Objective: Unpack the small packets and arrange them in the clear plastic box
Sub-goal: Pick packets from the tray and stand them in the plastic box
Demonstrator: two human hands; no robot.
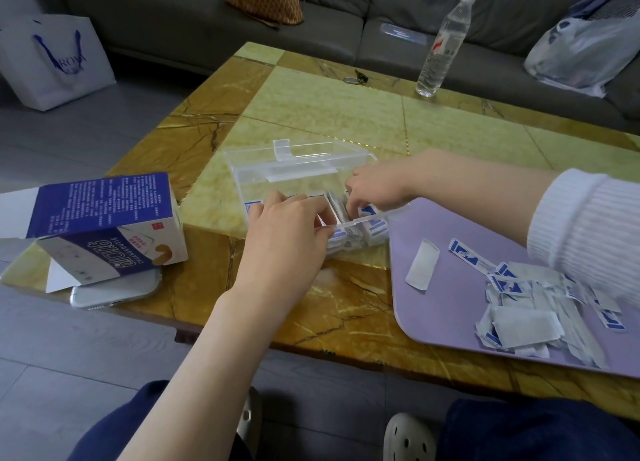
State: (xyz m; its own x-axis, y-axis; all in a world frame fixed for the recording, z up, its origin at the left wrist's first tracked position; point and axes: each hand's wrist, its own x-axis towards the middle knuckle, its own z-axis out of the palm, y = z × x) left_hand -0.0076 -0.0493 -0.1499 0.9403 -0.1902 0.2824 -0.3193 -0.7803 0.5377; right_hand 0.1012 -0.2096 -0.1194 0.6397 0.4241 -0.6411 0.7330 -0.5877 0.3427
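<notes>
Yellow marble counter (311,97), clear plastic box (298,170) mid-counter twd the near edge, lid open.
Lilac mat (433,305) at near-right corner, just beside the box; blue & white carton (104,211) at left edge. L hand (287,232) grips box's near wall, fingers curled on rim. R hand (377,187) reaches in, fingers curled onto small packets (374,230) standing in a row; pinching or not, can't tell. Loose pile (526,322) of packets on mat.

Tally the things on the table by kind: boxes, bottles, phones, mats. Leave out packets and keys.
Boxes: 2 (clear box, carton)
Bottle: 1
Phone: 1
Mat: 1
Total: 5
</notes>
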